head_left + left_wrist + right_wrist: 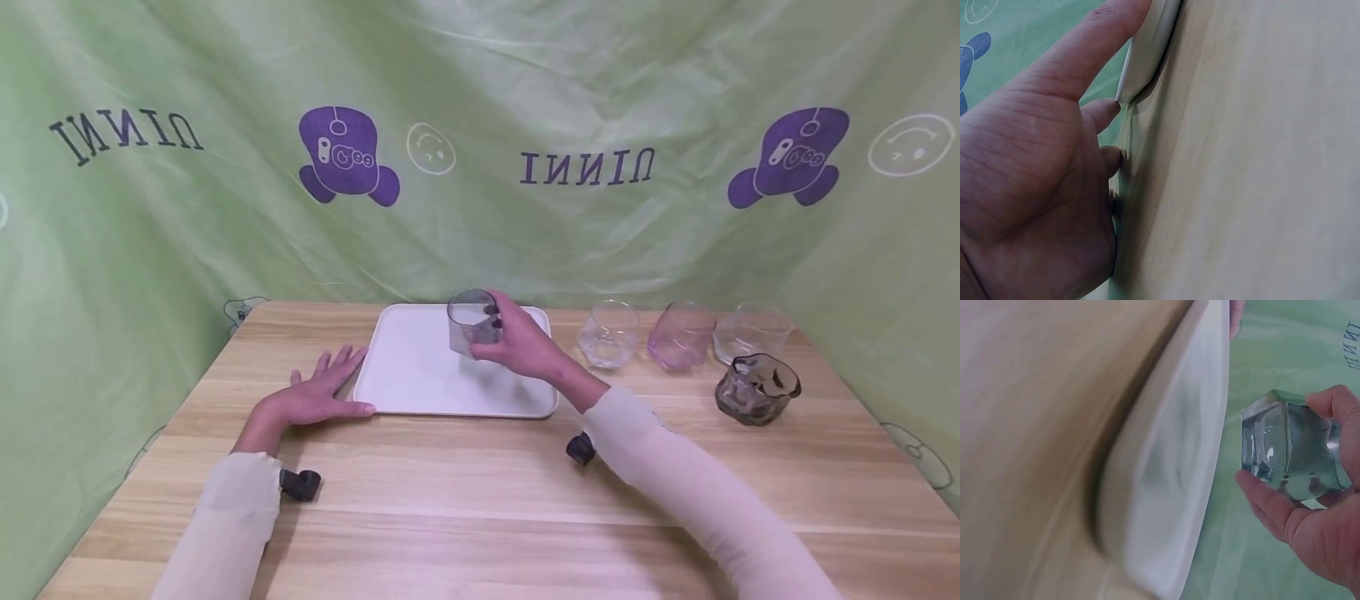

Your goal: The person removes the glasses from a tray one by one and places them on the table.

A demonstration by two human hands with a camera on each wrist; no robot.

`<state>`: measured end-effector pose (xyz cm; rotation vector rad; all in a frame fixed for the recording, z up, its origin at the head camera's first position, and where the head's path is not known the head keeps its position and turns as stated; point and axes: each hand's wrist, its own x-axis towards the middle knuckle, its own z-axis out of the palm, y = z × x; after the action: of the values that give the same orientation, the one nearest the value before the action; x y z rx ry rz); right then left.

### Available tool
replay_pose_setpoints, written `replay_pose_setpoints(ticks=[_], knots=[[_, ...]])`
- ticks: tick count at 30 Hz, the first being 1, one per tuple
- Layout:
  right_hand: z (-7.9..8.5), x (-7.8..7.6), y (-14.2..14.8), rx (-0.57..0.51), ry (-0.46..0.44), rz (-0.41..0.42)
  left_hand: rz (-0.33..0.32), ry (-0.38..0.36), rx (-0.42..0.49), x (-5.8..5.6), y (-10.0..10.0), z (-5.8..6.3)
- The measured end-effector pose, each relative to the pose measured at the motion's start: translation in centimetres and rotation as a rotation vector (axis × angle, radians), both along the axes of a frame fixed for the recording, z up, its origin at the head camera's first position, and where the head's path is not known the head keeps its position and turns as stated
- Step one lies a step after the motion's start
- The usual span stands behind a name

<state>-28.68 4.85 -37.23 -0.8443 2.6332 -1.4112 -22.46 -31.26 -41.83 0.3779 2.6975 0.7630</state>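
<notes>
My right hand (pixel 521 337) grips a smoky grey drinking glass (pixel 467 332), thumb on one side and fingers on the other. In the right wrist view this faceted glass (pixel 1294 450) is held off the white tray (pixel 1166 506), its thick base toward the tray. The rectangular tray (pixel 408 367) lies flat at the far middle of the table. At its left edge, my left hand (pixel 318 396) rests with fingers spread. The left wrist view has the left thumb (pixel 1085 56) extended along the tray's rim.
To the right of the tray stand a clear glass (pixel 607 337), a pink-tinted glass (pixel 681 337) and another clear glass (pixel 750 329). Nearer, a dark wavy glass (pixel 756 392) sits on the wooden table (pixel 465 517). A green printed cloth (pixel 480 225) hangs behind.
</notes>
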Motion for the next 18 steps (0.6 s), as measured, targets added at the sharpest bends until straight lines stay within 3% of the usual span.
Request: replay_pose_setpoints(ticks=[18], knots=[[-1.1, 3.4, 7.4, -0.01, -0.022, -0.041, -0.002, -0.006, 0.009, 0.1, 0.0, 0.1]])
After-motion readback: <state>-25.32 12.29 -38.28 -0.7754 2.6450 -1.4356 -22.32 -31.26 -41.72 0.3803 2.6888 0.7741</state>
